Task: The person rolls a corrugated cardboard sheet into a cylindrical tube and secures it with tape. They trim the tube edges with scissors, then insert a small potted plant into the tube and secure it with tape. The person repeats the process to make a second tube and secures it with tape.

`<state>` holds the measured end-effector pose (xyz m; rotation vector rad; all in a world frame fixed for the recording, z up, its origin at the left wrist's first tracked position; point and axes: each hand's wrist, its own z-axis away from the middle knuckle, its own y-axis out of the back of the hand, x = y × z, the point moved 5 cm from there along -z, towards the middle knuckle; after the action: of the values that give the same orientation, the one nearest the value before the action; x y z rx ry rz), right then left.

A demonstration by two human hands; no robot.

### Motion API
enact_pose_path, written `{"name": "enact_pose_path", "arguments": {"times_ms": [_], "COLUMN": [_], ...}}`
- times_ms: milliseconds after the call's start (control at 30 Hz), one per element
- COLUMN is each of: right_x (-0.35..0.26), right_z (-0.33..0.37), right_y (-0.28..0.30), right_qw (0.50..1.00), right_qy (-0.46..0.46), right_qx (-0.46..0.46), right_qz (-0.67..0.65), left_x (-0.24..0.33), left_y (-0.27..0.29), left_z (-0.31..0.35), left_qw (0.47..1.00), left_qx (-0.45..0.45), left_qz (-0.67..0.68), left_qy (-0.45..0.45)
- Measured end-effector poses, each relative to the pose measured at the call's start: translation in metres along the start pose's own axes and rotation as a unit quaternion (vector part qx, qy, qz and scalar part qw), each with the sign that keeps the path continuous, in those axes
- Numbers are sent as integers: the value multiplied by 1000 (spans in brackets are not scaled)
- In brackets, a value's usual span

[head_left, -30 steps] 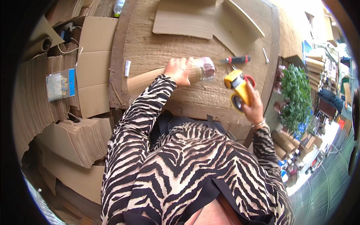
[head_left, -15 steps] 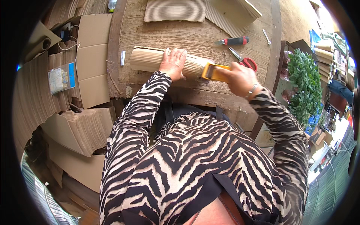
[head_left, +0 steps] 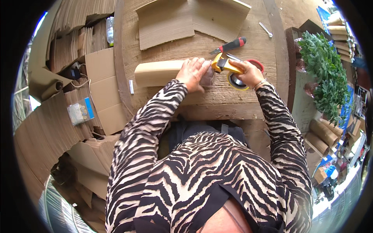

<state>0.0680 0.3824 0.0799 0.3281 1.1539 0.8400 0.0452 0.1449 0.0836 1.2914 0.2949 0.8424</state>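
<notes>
From the head view, the long roll of tan corrugated cardboard (head_left: pixel 167 72) lies crosswise on the rough wooden worktable (head_left: pixel 217 99), its right end wrapped in clear tape; the left hand (head_left: pixel 193 72) lies flat on top of that end, fingers spread and pressing down, not closed round it; the right hand (head_left: pixel 247 72) is clamped on the handle of a yellow tape dispenser (head_left: pixel 226 66) whose front touches the roll's taped end, with its tape roll (head_left: pixel 237 82) sitting on the table just under the wrist.

Just beyond the dispenser lies a red-and-black-handled utility knife (head_left: pixel 230 45), and further right a small silver spanner (head_left: pixel 265 29); two curved sheets of corrugated cardboard (head_left: pixel 167 21) rest at the far side of the table, well apart from the roll.

Off the table's left edge — a flattened brown cardboard box (head_left: pixel 103 91), a small clear packet with a blue label strip (head_left: pixel 80 111), a clear plastic bottle (head_left: pixel 110 30) and stacks of folded cardboard (head_left: pixel 42 139); on the right stands a green leafy plant (head_left: pixel 324 73) beside brown paper rolls (head_left: pixel 322 134).

The near table edge runs just in front of the person's body; bare wood shows between the roll and that edge, and between the roll and the far sheets.
</notes>
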Motion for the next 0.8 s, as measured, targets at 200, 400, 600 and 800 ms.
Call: {"name": "enact_pose_path", "arguments": {"times_ms": [200,400,600,800], "right_x": [32,7,-33,-83], "right_z": [6,161,150,-5], "right_y": [-84,-139,-153,-150], "right_qw": [914,865,874,987], "right_qy": [-14,-134,-139,-36], "right_qx": [136,75,-79,-155], "right_qz": [-382,-478,-460,6], "left_x": [-43,-55,-63,-31], "left_y": [8,3,1,10], "left_z": [-52,-70,-72,-37], "left_qw": [983,977,980,995], "left_qx": [-144,-164,-146,-42], "left_qz": [86,112,126,86], "left_qy": [77,71,57,34]}}
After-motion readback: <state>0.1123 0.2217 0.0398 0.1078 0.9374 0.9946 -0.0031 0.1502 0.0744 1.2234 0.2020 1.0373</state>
